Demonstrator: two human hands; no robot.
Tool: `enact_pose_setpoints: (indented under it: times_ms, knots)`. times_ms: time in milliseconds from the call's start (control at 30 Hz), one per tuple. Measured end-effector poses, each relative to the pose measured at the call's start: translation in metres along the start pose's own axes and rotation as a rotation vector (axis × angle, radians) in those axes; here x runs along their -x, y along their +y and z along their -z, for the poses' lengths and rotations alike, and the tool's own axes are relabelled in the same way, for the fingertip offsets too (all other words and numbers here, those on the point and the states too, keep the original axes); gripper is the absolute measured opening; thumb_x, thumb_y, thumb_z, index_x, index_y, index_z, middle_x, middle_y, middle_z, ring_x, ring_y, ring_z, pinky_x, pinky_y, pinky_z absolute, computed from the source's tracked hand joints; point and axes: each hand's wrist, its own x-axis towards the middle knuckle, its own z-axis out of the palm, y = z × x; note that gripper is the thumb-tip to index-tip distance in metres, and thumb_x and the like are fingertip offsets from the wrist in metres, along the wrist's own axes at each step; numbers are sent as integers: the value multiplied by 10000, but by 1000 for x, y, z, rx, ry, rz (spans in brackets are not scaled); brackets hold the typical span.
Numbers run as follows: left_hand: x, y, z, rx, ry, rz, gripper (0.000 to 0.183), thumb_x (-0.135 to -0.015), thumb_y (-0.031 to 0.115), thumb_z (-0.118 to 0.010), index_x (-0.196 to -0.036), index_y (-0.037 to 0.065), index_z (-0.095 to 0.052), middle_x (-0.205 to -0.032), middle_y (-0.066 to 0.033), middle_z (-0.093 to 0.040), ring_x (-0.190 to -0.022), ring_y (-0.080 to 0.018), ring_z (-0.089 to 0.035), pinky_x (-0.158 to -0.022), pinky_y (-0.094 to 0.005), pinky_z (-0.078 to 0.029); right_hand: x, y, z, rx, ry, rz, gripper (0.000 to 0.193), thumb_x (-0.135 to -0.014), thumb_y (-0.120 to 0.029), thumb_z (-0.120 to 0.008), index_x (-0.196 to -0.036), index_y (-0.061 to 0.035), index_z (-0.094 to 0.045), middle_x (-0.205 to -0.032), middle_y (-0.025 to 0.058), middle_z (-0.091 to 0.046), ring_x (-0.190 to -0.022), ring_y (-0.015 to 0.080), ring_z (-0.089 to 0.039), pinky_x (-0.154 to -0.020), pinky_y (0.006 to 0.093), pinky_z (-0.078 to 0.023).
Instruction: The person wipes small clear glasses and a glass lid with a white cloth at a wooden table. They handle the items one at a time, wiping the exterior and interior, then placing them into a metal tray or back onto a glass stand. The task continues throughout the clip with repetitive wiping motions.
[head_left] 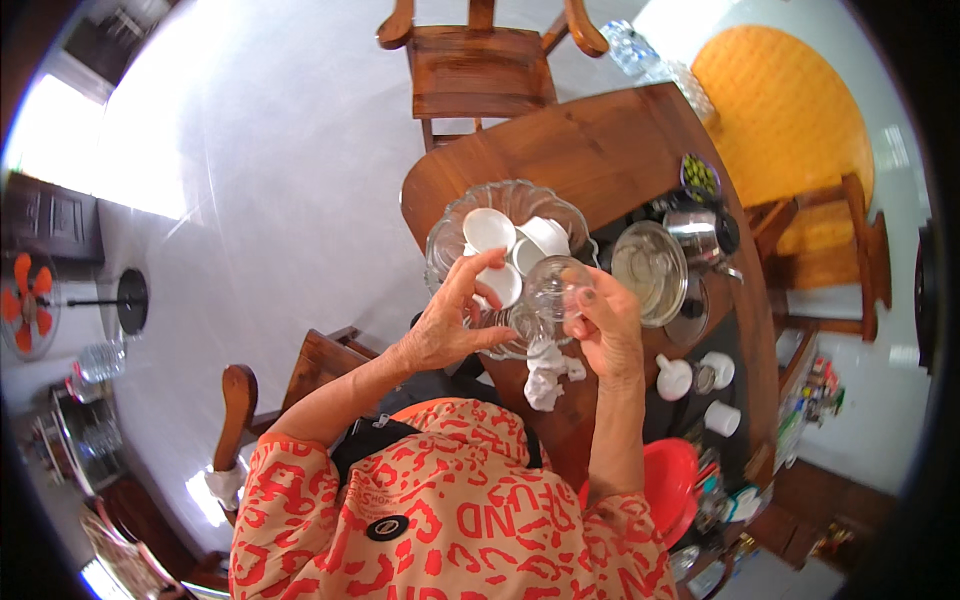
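Observation:
My right hand [608,322] grips a small clear glass vessel [556,285] by its right side, above the wooden table. Whether it is a cup or a small pitcher I cannot tell. To its left, my left hand [450,318] has its fingers curved and spread apart, with nothing between them. Beneath both hands sits a large clear glass bowl [447,220] with a wavy rim, partly covered by them. Several white cups [489,229] lie inside it. Crumpled white tissue [543,375] rests on the table just below the bowl.
Right of the bowl stand a glass pot [650,272], a metal kettle [695,235] and a dish of green fruit [699,176]. White teaware [674,378] and a red basin [668,485] are nearer me. Wooden chairs [482,70] surround the table [560,140].

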Motion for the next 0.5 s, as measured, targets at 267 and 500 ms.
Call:
enact_pose_setpoints:
  times_ms: [267,500]
  knots:
    - [-3,8,-28,336,-202,-18,766,-713,8,-781,-1378,102,-411,-1288,-101,-532,-1160,-198,-525,-959,-349,-474,44,13,17,-104,-38,-53,372,-886,-205,-659,-1137,50,-557,-832,32,-561,-536,79,-483,-491,204,-387]
    - [-1,6,-33,556,-152,202,611,-760,-89,-701,-1258,92,-397,-1217,-139,-518,-1091,-252,-582,-846,-359,-568,84,94,79,1486,238,425,554,-682,-221,-784,-1187,-163,-561,-1164,159,-477,-1043,332,-506,-735,424,-511]
